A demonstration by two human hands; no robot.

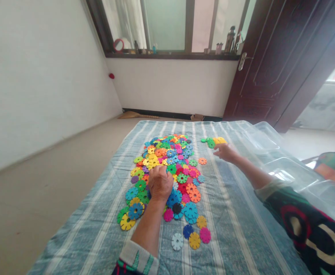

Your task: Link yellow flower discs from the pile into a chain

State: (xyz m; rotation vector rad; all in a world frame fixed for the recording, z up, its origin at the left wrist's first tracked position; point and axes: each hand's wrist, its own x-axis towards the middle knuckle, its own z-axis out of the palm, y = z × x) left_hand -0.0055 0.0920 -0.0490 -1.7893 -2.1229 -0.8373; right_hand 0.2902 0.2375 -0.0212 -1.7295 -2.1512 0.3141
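Observation:
Brightly coloured notched plastic discs lie in a long heap (171, 152) on the cloth. My left hand (161, 182) rests over the middle of the heap, its fingers curled down among the discs. Its fingertips are hidden, so what they grip cannot be seen. To the right of the heap my right hand (226, 152) reaches forward over the cloth. Its fingers point left and look slightly apart, with no disc visible in them. Just beyond it lie a small cluster of yellow discs (219, 140) and several green discs (210, 142).
A striped blue-grey cloth (230, 229) covers the table. Clear plastic boxes (261, 139) stand along its right edge. Loose discs, including a pale one (177, 241), lie near the front. A dark red door (276, 57) stands behind on the right.

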